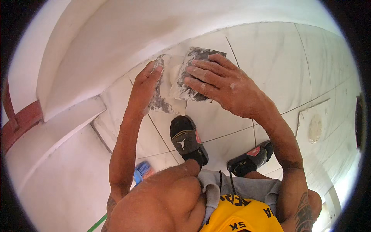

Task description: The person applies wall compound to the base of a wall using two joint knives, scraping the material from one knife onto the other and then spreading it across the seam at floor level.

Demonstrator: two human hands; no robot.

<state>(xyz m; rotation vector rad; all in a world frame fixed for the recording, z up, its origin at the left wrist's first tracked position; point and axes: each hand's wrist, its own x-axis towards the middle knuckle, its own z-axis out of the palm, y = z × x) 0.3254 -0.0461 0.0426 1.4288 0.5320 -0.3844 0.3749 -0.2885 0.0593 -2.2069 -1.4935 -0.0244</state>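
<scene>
My left hand (144, 87) grips the left edge of a thin, flat pale plate (167, 103) with grey and white smears, its thumb lying on top. A second thin plate, a dark putty-smeared rectangle (200, 53), is under the fingers of my right hand (228, 83). Those fingers lie across its face, and its thumb side is at the far edge. The two plates meet or overlap where whitish putty (176, 79) shows between them. Both are held over the tiled floor, near the foot of the curved white wall.
At the right, a pale square board (303, 121) with a dried-looking putty patch lies on the tiles (270, 65). A white wall (127, 34) curves across the far side and left. My slippered feet (189, 139) stand below the plates. A blue object (143, 171) lies beside my knee.
</scene>
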